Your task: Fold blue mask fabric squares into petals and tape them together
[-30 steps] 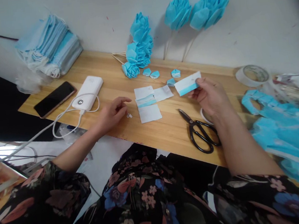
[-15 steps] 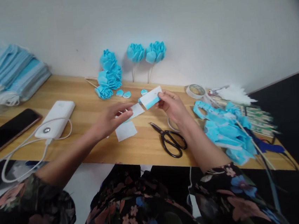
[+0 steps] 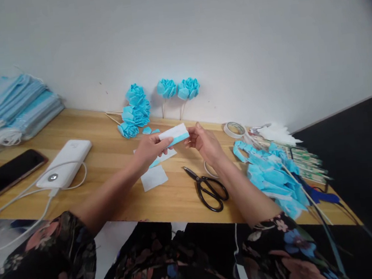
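My left hand (image 3: 155, 148) pinches a folded strip of white and light blue fabric (image 3: 174, 135) above the table. At the strip's right end, my right hand (image 3: 204, 143) has its fingers apart, close to the edge; whether a fingertip touches it I cannot tell. Under my left hand lies another white and blue piece (image 3: 163, 156), partly covered. A white square (image 3: 154, 178) rests just in front of it. Black-handled scissors (image 3: 208, 189) lie on the table below my right hand. Small blue petals (image 3: 147, 130) sit behind my left hand.
Blue fabric flowers (image 3: 136, 109) lie at the back, and two more (image 3: 188, 89) lean on the wall. Left are stacked face masks (image 3: 15, 107), a phone (image 3: 10, 175) and a cabled power bank (image 3: 68, 162). Right are tape (image 3: 234, 129), blue scraps (image 3: 272, 179) and a blue glue gun (image 3: 323, 197).
The strip has passed from my right hand to my left hand and moved left. My right hand has let go and its fingers have spread. The view has tilted upward slightly.
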The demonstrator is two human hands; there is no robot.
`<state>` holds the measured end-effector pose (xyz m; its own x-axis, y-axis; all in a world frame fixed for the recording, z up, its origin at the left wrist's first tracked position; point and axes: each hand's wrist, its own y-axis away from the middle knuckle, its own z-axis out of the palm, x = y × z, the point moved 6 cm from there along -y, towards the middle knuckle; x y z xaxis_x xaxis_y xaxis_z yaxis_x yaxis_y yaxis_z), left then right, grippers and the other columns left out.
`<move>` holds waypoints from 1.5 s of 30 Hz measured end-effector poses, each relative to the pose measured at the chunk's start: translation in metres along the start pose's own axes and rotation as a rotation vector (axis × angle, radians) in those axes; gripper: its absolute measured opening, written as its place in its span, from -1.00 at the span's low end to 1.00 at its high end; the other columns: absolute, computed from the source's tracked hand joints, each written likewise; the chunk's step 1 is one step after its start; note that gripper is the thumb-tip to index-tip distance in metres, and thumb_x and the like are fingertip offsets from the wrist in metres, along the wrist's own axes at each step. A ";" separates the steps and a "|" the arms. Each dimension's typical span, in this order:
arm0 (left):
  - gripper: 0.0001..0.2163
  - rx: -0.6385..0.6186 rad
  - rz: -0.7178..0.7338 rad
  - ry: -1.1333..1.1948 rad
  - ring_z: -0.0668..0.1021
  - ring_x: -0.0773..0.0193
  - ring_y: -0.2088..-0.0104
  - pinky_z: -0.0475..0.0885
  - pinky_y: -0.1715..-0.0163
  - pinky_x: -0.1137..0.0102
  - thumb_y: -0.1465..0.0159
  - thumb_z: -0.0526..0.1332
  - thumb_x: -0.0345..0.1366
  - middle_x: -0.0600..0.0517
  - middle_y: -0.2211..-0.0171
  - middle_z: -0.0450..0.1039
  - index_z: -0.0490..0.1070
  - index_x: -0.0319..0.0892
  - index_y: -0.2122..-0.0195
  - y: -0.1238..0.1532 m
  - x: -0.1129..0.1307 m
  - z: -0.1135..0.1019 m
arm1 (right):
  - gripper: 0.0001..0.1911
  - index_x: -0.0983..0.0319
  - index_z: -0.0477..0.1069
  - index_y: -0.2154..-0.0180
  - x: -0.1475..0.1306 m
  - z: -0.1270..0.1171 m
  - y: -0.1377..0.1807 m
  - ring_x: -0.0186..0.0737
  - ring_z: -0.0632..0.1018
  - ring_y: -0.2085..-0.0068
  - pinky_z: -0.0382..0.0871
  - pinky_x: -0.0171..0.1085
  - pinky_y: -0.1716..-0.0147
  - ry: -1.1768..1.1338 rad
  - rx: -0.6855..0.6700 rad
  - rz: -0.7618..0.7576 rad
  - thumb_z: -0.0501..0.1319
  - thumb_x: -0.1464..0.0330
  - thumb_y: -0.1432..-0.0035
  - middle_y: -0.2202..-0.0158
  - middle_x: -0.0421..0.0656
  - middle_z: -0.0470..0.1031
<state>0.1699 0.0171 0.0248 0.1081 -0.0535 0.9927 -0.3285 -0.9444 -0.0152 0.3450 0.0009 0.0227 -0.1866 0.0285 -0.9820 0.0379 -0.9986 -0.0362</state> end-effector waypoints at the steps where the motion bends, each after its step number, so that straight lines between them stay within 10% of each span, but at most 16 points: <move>1: -0.70 0.006 0.002 -0.029 0.31 0.43 0.64 0.17 0.59 0.46 -0.11 0.31 -0.07 0.07 0.65 0.38 0.48 -0.23 0.54 0.001 0.000 -0.003 | -0.35 0.18 0.61 0.28 0.003 -0.001 0.000 -0.28 0.54 0.40 0.46 -0.30 0.40 0.004 -0.007 0.001 0.38 -0.25 0.10 0.40 -0.17 0.60; 21: -0.70 -0.039 0.060 -0.163 0.35 0.40 0.56 0.18 0.55 0.45 -0.16 0.26 -0.06 0.05 0.56 0.44 0.50 -0.23 0.46 0.007 -0.006 -0.007 | -0.63 0.20 0.58 0.45 0.018 -0.008 0.016 -0.34 0.45 0.44 0.34 -0.31 0.39 0.269 0.072 -0.073 0.43 0.02 -0.02 0.46 -0.19 0.59; 31: -0.69 -0.091 0.083 -0.250 0.36 0.37 0.53 0.16 0.52 0.43 -0.20 0.22 -0.05 0.05 0.55 0.41 0.51 -0.24 0.43 0.009 -0.010 -0.002 | -0.51 0.15 0.61 0.16 0.017 -0.003 0.017 -0.18 0.55 0.17 0.48 -0.26 0.25 0.195 -0.073 -0.060 0.33 -0.09 -0.10 0.18 -0.13 0.61; 45: -0.71 0.030 0.147 -0.107 0.33 0.39 0.54 0.20 0.52 0.45 -0.28 0.23 -0.09 0.09 0.56 0.34 0.38 -0.19 0.47 0.010 -0.003 -0.007 | -0.76 0.20 0.52 0.37 0.016 -0.002 0.019 -0.35 0.32 0.46 0.20 -0.33 0.46 0.394 0.062 -0.119 0.36 0.16 -0.04 0.51 -0.28 0.39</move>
<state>0.1598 0.0097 0.0221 0.1606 -0.2248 0.9611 -0.3198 -0.9331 -0.1648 0.3446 -0.0174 0.0064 0.2046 0.1462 -0.9679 -0.0228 -0.9878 -0.1540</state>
